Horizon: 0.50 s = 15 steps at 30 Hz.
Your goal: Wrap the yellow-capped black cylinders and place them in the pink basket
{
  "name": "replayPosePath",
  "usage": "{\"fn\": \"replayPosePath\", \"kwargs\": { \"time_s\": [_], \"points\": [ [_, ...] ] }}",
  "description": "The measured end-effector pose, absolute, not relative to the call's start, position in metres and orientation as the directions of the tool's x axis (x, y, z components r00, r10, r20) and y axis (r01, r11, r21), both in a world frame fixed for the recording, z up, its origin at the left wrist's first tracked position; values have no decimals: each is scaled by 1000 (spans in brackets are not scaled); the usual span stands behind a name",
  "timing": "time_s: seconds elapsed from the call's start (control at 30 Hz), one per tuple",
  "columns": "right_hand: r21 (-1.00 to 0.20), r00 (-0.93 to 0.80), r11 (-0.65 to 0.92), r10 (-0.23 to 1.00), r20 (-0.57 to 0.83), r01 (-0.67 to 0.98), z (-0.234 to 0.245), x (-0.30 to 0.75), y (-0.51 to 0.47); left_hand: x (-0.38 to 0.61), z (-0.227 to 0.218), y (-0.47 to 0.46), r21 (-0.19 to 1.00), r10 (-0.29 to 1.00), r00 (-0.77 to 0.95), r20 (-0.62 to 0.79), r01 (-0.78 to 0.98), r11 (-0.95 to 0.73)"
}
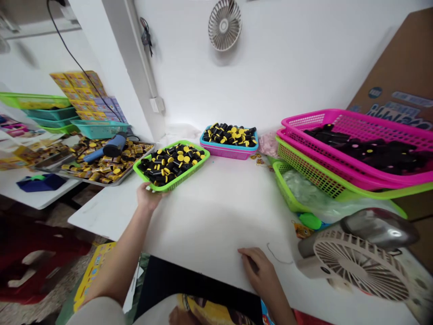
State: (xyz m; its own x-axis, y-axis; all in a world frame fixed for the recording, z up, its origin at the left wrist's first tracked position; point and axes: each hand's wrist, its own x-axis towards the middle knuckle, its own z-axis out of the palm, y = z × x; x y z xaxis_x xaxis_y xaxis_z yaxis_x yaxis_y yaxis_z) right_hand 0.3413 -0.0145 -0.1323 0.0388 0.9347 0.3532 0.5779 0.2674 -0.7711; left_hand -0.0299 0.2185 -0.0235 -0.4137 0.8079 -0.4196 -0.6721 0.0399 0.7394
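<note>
My left hand [148,197] grips the near left corner of a lime green plastic basket [182,180], its fingers partly hidden under the rim. The basket is heaped with small black cylinders with yellow ends [169,161]. Near the front edge of the white table [216,207] rests my right hand [259,266], holding nothing, its fingers loosely stretched out on the surface. A thin string [279,259] lies just right of it.
Farther back stands a blue basket [230,146] of similar cylinders on a pink one. Stacked pink baskets [338,115] and green baskets fill the right side, with a beige fan [361,266] before them. A metal tray [111,183] of yellow-wrapped pieces sits left.
</note>
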Motion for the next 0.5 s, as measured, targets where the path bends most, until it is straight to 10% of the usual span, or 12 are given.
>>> {"fn": "replayPosePath", "kwargs": {
  "time_s": [0.5],
  "points": [
    [-810,62,236,946,317,537,-121,336,-16,-27,-31,194,825,810,-513,-283,-561,-67]
  ]
}}
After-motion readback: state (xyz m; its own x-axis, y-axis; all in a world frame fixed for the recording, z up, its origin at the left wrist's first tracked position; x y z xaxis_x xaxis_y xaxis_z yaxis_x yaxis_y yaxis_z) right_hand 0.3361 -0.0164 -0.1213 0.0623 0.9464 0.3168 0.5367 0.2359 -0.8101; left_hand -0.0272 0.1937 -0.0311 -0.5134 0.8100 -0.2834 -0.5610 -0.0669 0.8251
